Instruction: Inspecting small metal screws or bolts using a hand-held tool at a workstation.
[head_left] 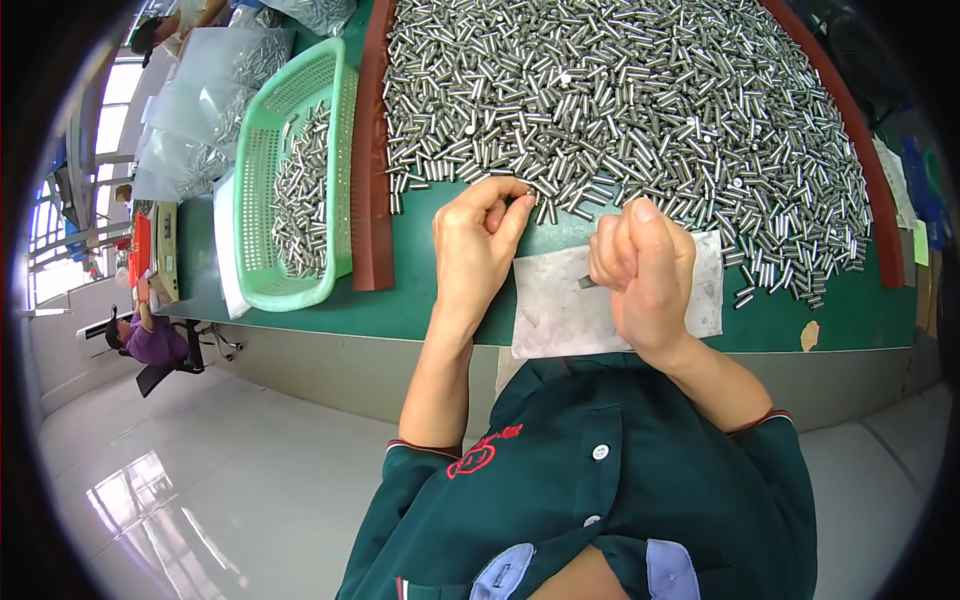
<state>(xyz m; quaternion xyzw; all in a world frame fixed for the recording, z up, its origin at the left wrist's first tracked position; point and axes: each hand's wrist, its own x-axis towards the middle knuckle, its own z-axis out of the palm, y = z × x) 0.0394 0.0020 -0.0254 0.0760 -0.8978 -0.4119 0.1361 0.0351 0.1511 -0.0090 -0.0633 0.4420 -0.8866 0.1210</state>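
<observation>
A broad heap of short, shiny metal pins [620,90] covers the green table [420,270]. At the heap's near edge, my left hand [468,240] has thumb and forefinger pinched together; what is between the tips is too small to make out, and loose pins lie right beside them. My right hand [648,275] is closed in a fist above a smudged white sheet [550,310]. From the fist's left side pokes the end of a metal pin [587,283]; the curled fingers hide anything else inside.
Reddish-brown rails [372,200] flank the heap. Left of it stands a green plastic basket [343,200] with more pins, beside clear bags [190,130] of pins. A chip mark [810,335] shows near the table's front edge. A seated person in purple [158,342] works farther left.
</observation>
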